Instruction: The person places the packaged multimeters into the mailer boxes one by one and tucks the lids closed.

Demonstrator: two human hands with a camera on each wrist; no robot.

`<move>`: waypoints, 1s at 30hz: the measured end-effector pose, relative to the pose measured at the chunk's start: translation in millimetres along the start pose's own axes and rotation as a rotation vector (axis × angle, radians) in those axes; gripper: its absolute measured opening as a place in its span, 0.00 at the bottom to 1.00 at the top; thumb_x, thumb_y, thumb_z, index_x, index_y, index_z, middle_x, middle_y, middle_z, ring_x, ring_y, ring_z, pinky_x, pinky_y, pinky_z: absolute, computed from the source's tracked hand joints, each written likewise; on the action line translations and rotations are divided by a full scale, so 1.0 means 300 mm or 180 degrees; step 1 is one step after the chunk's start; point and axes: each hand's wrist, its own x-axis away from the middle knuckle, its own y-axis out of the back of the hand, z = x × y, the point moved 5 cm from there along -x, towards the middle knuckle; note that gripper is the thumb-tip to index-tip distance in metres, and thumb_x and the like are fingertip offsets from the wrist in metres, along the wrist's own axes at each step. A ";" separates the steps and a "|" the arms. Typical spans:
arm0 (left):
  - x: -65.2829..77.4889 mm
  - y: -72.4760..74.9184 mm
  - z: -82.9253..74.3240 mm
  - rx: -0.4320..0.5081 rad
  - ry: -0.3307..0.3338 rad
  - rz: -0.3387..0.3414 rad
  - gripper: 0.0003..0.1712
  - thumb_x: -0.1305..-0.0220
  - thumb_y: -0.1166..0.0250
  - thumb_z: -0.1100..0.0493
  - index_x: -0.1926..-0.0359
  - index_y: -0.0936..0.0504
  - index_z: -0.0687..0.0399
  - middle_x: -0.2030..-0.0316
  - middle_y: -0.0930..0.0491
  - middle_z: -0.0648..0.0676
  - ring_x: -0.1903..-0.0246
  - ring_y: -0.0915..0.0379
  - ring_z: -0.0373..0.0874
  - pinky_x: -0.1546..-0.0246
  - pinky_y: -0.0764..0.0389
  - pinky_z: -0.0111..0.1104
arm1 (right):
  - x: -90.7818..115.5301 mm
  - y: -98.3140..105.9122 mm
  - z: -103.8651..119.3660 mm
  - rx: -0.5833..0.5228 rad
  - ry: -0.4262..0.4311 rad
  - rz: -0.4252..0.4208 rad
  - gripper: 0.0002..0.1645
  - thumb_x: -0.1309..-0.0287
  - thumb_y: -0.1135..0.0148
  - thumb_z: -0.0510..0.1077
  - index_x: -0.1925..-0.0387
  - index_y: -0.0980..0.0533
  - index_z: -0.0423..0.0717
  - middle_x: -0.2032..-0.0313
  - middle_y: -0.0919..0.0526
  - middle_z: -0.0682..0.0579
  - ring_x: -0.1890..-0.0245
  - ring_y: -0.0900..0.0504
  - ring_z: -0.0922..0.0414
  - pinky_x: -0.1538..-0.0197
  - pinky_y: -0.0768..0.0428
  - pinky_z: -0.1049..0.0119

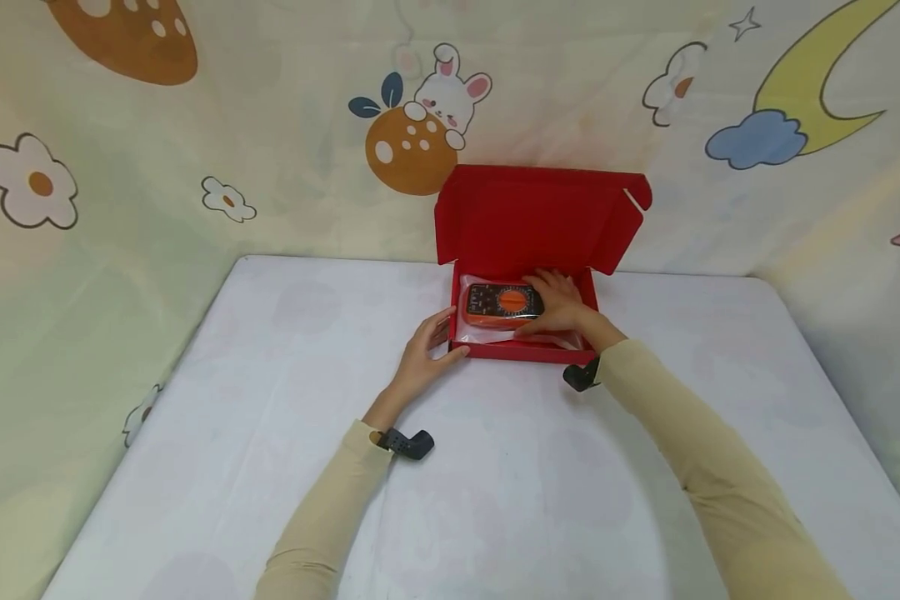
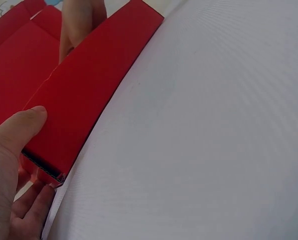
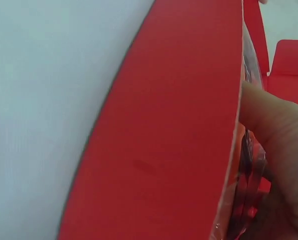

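Hands at open red cardboard box (image 1: 527, 350) on white table (image 1: 270, 417).
Right hand (image 1: 562, 302) grips orange-black multimeter (image 1: 501, 304) inside the box, on crinkly clear plastic; left hand (image 1: 423, 354) pinches the corner. Slippery plastic might let the meter slide.

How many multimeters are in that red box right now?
1. A single orange-and-black multimeter lies in clear plastic wrap inside the open red box, under the right hand. The left hand holds the box's front left corner. More items could be hidden beneath it.
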 end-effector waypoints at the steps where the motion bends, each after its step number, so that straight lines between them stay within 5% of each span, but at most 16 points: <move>1: 0.000 0.000 0.000 -0.0005 -0.0007 -0.0002 0.40 0.39 0.30 0.58 0.29 0.37 0.50 0.32 0.36 0.55 0.34 0.35 0.48 0.38 0.28 0.36 | 0.001 -0.001 -0.002 -0.0022 -0.0018 -0.0011 0.61 0.54 0.26 0.52 0.26 0.50 0.40 0.26 0.56 0.36 0.26 0.63 0.38 0.27 0.66 0.38; 8: 0.003 -0.001 -0.003 -0.0002 -0.0031 -0.0017 0.40 0.40 0.30 0.59 0.29 0.37 0.53 0.32 0.35 0.57 0.34 0.35 0.49 0.38 0.28 0.36 | 0.018 -0.012 -0.012 -0.0283 -0.0051 -0.0059 0.62 0.52 0.27 0.50 0.25 0.53 0.41 0.25 0.65 0.36 0.26 0.72 0.37 0.27 0.68 0.38; 17: 0.008 -0.004 0.001 0.0009 0.0001 -0.0006 0.41 0.40 0.30 0.59 0.28 0.38 0.53 0.31 0.37 0.57 0.33 0.36 0.49 0.38 0.28 0.34 | 0.089 -0.010 -0.023 -0.0915 -0.0161 0.0073 0.59 0.48 0.30 0.47 0.23 0.55 0.47 0.24 0.72 0.40 0.26 0.77 0.39 0.31 0.55 0.31; 30: 0.012 -0.011 -0.031 0.0006 0.0037 0.0099 0.42 0.38 0.32 0.60 0.26 0.41 0.51 0.30 0.40 0.56 0.32 0.39 0.51 0.35 0.31 0.40 | 0.187 -0.020 -0.041 -0.1109 0.0062 0.0062 0.49 0.42 0.34 0.52 0.26 0.46 0.43 0.24 0.64 0.39 0.25 0.67 0.37 0.35 0.44 0.29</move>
